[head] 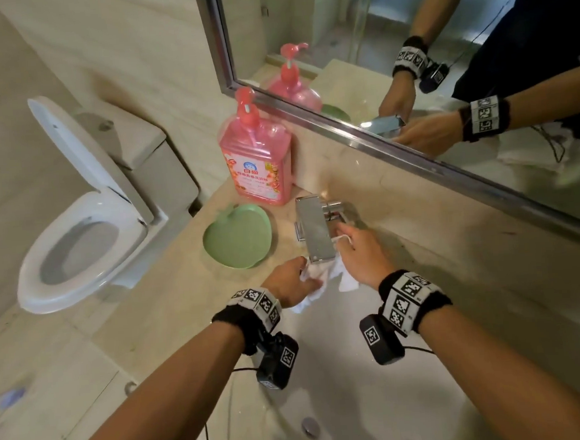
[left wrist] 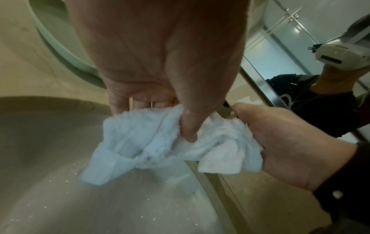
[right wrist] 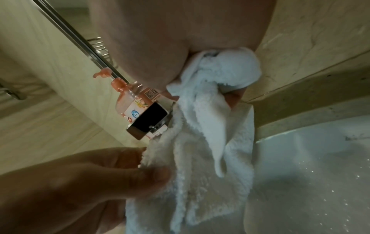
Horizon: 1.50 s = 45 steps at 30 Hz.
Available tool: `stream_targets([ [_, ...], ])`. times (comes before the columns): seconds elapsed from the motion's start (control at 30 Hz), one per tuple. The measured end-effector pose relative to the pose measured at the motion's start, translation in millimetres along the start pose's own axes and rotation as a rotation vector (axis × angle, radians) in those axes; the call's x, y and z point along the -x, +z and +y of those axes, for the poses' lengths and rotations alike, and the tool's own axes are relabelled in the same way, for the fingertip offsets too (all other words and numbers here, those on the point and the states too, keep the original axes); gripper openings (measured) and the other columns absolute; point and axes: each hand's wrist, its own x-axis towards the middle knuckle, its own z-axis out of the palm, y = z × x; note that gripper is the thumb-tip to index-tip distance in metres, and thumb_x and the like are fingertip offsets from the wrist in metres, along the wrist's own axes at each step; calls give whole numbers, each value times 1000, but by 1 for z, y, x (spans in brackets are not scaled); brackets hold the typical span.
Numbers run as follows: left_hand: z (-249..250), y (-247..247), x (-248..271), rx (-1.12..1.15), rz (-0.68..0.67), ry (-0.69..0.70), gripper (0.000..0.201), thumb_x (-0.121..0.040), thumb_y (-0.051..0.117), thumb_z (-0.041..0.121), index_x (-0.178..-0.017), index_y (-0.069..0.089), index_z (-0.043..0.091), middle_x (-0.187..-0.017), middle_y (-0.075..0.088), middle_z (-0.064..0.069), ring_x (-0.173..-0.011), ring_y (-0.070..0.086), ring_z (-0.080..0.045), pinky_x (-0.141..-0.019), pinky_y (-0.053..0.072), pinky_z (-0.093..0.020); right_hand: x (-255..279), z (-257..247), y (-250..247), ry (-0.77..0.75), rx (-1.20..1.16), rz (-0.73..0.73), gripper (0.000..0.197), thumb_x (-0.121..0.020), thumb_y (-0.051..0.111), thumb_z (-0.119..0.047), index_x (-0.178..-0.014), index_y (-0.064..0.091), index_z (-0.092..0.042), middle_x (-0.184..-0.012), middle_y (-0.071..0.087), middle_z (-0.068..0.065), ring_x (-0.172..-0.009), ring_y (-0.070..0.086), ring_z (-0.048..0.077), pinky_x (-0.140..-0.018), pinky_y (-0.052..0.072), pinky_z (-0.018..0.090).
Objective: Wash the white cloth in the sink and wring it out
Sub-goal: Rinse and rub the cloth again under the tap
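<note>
Cloth [head: 323,275] is held bunched between 2 hands above the back of the sink [head: 363,403], directly under the spout end of the tap [head: 315,233]. It is white and fluffy, and folds hang from both grips toward the basin without resting on it. In the left wrist view the cloth [left wrist: 160,139] is seen pinched by the left hand [left wrist: 160,63], thumb pressed on the near face and fingers curled behind. One end is gripped by the right hand [left wrist: 290,142], fingers wrapped round it. In the right wrist view the cloth [right wrist: 200,142] is bundled inside the closed right hand [right wrist: 160,39] at the top and trails down to the left hand [right wrist: 90,182], where it is clamped between thumb and fingers. Small bright droplets are noted on the sink [right wrist: 320,174] surface. No running water can be made out at the tap.

In the head view the left hand [head: 291,281] and right hand [head: 363,256] are seen close together, either side of the spout. A pink bottle [head: 256,153] with a pump stands on the counter [head: 170,297] against the wall, left of the tap. A green dish [head: 236,237] lies just in front of the bottle. A mirror [head: 406,40] runs along the wall above the counter. A toilet [head: 77,234] with raised lid is recorded at the left.
</note>
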Motion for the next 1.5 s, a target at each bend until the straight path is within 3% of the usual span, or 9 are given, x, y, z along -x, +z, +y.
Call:
stream_targets([
  [0.13,3,1,-7,101,-53,38,46,-88,60,53,-124,59,24,-122,66,-3,-108,61,-23,-99,46,-38,0,0,-7,40,26,40,46,-101,40,-22,-145,53,-23,-136,64,8,-117,61,30,-97,47,35],
  [0.37,9,0,-9,278,62,58,32,-94,57,39,-117,64,16,-108,71,-6,-99,67,-25,-91,53,-40,8,23,-3,100,98,-120,34,-104,45,-31,-94,65,-5,-86,67,15,-84,64,34,-74,50,41],
  [0.63,-24,-34,27,123,115,141,41,-82,61,52,-102,58,16,-97,67,-4,-89,63,-25,-81,52,-42,3,15,31,115,-333,-371,31,-95,61,-14,-122,68,-27,-109,74,-6,-101,68,12,-85,55,32],
  [0.77,-37,-41,32,190,139,101,35,-95,52,54,-87,63,22,-84,67,2,-82,63,-21,-76,51,-36,-4,4,50,184,-564,-337,31,-95,70,-22,-125,66,-17,-113,75,1,-110,69,19,-94,57,33],
  [0.9,-38,-37,26,174,172,53,32,-103,42,38,-88,57,14,-85,60,-3,-80,55,-22,-73,45,-38,-8,6,61,202,-423,-218,30,-92,67,-50,-110,69,-26,-105,75,-3,-103,69,19,-93,55,39],
  [1.07,-25,-17,12,86,111,23,33,-105,39,30,-116,60,7,-110,66,-13,-100,61,-30,-80,44,-32,-7,17,45,126,-258,-295,28,-98,60,-24,-74,67,-35,-68,67,-13,-76,62,17,-74,51,34],
  [1.27,2,2,-9,128,26,41,33,-105,39,26,-120,63,9,-119,67,-14,-110,61,-32,-97,46,-36,4,31,21,101,-105,-183,42,-99,59,-36,-63,43,-24,-58,39,-8,-52,37,10,-52,32,25],
  [1.37,10,7,-15,136,31,51,26,-104,44,32,-107,66,18,-109,68,-18,-99,62,-31,-73,40,-25,6,35,10,87,-98,-206,35,-101,57,-32,-71,46,-19,-65,42,0,-60,43,18,-56,41,37],
  [1.5,9,10,-15,80,13,59,30,-101,43,46,-82,57,28,-82,60,-2,-72,52,-16,-69,38,-29,9,37,4,101,-120,-260,39,-90,68,-19,-127,64,-7,-123,68,11,-113,64,28,-99,51,48],
])
